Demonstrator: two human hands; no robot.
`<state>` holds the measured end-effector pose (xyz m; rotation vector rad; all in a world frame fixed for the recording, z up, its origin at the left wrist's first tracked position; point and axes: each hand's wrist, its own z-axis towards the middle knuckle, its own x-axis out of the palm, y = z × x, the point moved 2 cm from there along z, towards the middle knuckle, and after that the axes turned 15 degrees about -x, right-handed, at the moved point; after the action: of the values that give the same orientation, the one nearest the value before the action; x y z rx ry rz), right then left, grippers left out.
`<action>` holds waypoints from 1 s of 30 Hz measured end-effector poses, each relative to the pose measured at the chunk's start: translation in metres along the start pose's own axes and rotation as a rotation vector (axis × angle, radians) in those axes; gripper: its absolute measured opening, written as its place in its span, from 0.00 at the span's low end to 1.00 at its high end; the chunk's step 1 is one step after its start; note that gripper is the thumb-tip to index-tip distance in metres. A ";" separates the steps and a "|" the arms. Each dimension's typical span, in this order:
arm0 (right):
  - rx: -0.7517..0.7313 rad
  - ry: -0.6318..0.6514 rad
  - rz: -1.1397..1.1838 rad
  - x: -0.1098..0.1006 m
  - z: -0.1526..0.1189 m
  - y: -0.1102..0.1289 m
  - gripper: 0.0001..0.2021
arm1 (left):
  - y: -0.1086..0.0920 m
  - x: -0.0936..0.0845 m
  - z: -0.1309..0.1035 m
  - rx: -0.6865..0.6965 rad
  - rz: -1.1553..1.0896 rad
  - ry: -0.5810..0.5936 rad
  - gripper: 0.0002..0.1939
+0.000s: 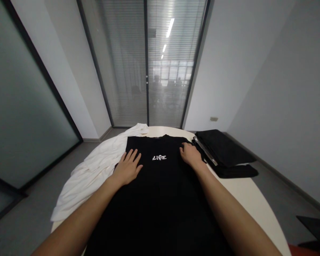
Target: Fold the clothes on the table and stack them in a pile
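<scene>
A black T-shirt point(160, 199) lies spread out on the table, collar at the far end and a small white printed mark point(159, 158) on its upper part. My left hand point(128, 167) rests flat on the shirt's upper left area, fingers spread. On the upper right, near the shirt's edge, my right hand point(191, 154) touches the cloth; its thumb and forefinger are apart, and the other fingers are partly hidden. Both hands appear to hold nothing.
White cloth point(96, 163) lies loosely along the left of the round, cream table point(256, 199). A stack of folded dark garments point(224, 147) sits at the right, close to my right hand. Glass panels with blinds point(170, 96) and walls stand beyond the table.
</scene>
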<state>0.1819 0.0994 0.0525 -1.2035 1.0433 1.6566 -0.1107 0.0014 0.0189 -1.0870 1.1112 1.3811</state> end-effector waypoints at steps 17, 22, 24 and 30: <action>0.233 -0.011 0.009 0.011 0.002 -0.051 0.24 | -0.078 0.029 0.058 -0.202 -0.242 0.147 0.40; 0.222 -0.050 0.100 -0.003 0.015 -0.053 0.21 | -0.077 0.026 0.053 -0.164 -0.237 0.146 0.37; 0.263 -0.076 0.112 -0.009 0.020 -0.055 0.21 | -0.080 0.020 0.051 -0.099 -0.233 0.150 0.33; 0.334 -0.151 0.150 -0.026 0.022 -0.060 0.24 | -0.106 0.007 0.048 0.001 -0.258 0.160 0.33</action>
<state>0.2365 0.1356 0.0728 -0.7873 1.2787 1.5801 -0.0085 0.0562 0.0129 -1.3088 1.0429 1.1059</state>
